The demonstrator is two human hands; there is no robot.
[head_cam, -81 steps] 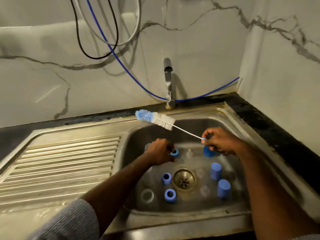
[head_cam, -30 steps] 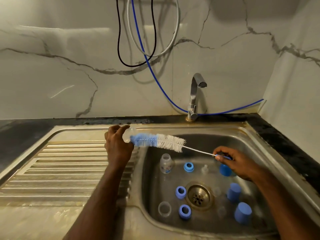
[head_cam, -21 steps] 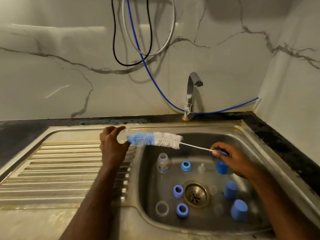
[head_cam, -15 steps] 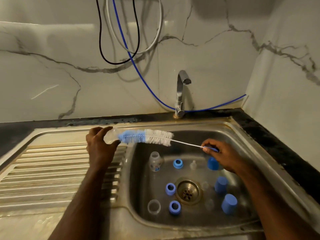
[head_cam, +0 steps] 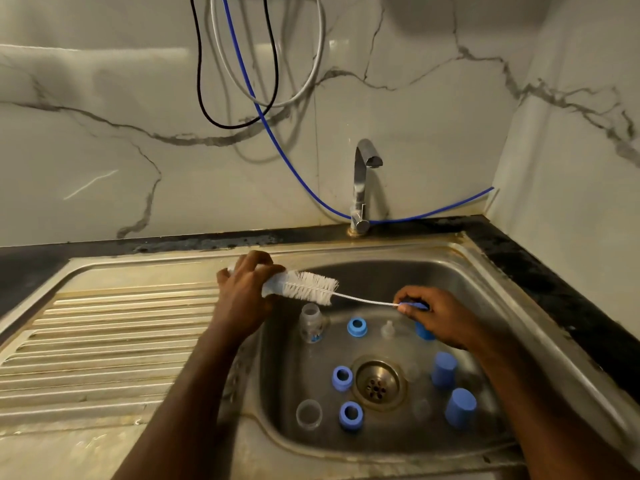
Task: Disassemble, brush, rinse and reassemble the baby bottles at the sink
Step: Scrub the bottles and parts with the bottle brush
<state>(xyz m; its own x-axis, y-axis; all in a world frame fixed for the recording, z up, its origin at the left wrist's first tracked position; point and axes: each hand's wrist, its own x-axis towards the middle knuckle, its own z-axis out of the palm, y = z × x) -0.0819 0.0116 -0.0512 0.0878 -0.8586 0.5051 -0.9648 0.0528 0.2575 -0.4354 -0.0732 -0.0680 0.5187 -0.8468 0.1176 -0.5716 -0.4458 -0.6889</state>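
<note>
Left grip likely holds bottle.

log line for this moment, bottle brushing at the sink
step: brushing | left hand: grips clear bottle | right hand: pinches white bristle brush handle | tap: off

Dull, stained steel sink
</note>
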